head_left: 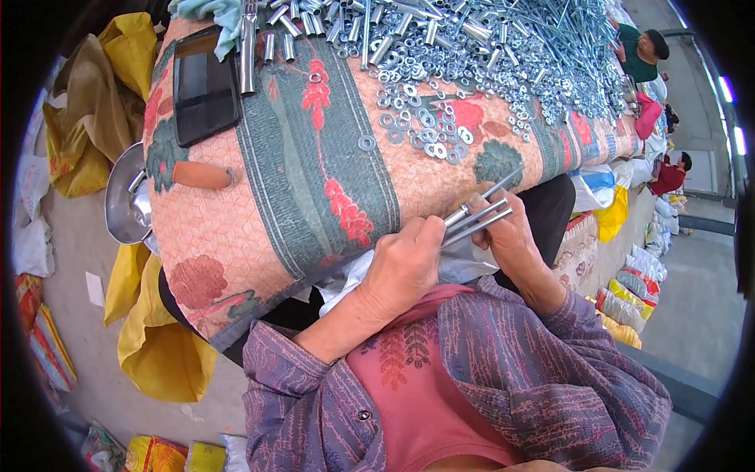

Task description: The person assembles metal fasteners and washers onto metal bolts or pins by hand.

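My left hand (405, 263) pinches the near ends of a small bundle of long metal bolts with sleeves (476, 214), held at the near edge of the cloth-covered table (236, 236). On the other side of the same bundle, my right hand (507, 232) curls around it, fingers on the shafts. Beyond my hands lie loose metal washers (425, 130) on the patterned cloth. Farther back is a heap of bolts, sleeves and nuts (487, 39).
A black phone (203, 86) lies at the table's left, next to a long metal tube (248, 47). A metal bowl (126, 197) sits left of the table, with yellow bags (153, 338) below. Two people (645, 51) are at the far right.
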### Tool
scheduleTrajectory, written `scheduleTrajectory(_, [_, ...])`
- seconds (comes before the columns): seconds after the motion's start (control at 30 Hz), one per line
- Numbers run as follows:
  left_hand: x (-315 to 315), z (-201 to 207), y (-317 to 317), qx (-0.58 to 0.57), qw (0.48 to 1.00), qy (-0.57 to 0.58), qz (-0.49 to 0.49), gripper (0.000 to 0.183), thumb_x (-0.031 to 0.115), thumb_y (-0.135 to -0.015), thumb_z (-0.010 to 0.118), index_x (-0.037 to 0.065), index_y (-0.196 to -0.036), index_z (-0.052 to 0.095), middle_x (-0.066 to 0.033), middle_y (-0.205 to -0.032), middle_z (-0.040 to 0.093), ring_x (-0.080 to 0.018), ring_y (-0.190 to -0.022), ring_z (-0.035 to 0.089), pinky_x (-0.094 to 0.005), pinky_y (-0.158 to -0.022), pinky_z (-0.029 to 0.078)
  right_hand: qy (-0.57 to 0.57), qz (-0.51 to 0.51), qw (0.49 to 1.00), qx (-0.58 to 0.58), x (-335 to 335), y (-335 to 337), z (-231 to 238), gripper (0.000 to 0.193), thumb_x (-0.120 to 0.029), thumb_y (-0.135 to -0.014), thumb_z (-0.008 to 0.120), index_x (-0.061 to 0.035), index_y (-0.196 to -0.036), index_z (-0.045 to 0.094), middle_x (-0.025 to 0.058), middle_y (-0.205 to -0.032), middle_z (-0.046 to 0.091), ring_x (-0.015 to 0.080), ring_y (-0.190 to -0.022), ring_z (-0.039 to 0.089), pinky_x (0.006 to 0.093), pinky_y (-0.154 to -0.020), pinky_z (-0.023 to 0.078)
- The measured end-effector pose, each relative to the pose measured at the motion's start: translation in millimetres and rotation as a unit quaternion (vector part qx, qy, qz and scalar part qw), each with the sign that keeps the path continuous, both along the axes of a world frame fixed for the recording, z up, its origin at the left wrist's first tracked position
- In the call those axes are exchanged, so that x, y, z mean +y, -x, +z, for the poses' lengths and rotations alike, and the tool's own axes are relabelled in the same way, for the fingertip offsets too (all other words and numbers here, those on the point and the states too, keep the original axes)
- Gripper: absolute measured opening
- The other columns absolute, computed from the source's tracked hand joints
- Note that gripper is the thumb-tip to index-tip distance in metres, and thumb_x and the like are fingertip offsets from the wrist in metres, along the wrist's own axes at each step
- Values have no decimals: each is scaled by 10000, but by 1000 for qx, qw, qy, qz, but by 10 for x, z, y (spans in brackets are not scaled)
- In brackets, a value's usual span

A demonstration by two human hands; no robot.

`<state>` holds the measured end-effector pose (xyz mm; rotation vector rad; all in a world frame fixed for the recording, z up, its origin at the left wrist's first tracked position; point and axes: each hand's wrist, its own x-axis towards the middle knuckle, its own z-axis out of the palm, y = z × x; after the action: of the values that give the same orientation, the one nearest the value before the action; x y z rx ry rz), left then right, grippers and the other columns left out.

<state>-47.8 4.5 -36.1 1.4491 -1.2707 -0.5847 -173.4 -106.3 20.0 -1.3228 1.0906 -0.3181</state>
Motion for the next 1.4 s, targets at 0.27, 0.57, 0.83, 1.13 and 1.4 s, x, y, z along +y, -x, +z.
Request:
scheduleTrajectory(0.27, [-76, 170, -226, 447, 873, -168, -105, 297, 132, -802, 677, 13, -1052, 570, -20, -661, 579, -66, -470, 459, -217, -410, 344, 191, 212, 948, 138, -360, 192, 184, 212, -196, -810, 652, 9, -822, 597, 10, -643, 545, 67, -572, 485, 223, -522, 398])
scheduleTrajectory(0.57, [-51, 287, -315, 602, 766, -179, -138, 314, 222, -914, 519, 46, -1174, 495, -12, -701, 491, -27, -420, 318, -168, -363, 221, 523, 166, 815, 185, -774, -305, -46, 185, -140, -772, 646, -5, -889, 599, 115, -744, 587, 197, -612, 558, 295, -567, 433])
scheduleTrajectory(0.83, [-15, 225, -314, 605, 777, -141, -103, 194, 156, -903, 493, 12, -993, 587, 4, -636, 507, -13, -428, 338, -171, -366, 232, 317, 143, 934, 79, -913, -334, 131, 171, -113, -814, 584, 12, -925, 624, 11, -720, 597, 59, -670, 553, 240, -595, 434])
scheduleTrajectory(1.13, [-32, 254, -302, 443, 882, -149, -63, 192, 160, -873, 516, 3, -941, 602, 12, -624, 563, -28, -576, 437, -206, -524, 357, 468, 153, 849, 190, -940, -699, -27, 147, -144, -770, 596, -19, -845, 621, 150, -768, 622, 304, -725, 608, 366, -668, 464])
scheduleTrajectory(1.4, [-35, 208, -310, 462, 877, -130, -36, 169, 157, -854, 532, 5, -850, 604, 13, -598, 568, -24, -543, 431, -210, -504, 347, 463, 210, 853, 114, -1031, -548, 116, 109, -101, -834, 578, 6, -837, 560, 82, -683, 591, 119, -567, 558, 277, -506, 433])
